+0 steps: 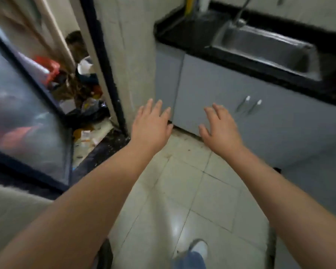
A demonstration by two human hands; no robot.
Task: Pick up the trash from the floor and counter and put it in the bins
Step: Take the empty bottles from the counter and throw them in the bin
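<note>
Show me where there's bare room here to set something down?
Free: the pale tiled floor between the grey cabinet doors and the glass door, and the black counter left of the sink. Crowded: the trash pile beyond the doorway. Both hands, left and right, are empty.

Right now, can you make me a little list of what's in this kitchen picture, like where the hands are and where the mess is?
left hand: left hand, open, holding nothing
right hand: right hand, open, holding nothing
sink: steel sink set in the black counter, upper right
cupboard: grey cabinet doors under the counter, shut
mess: trash pile beyond the doorway, left side
small bits: scraps on the floor near the doorway
floor: pale tiles, glossy
bins: none clearly visible
</note>
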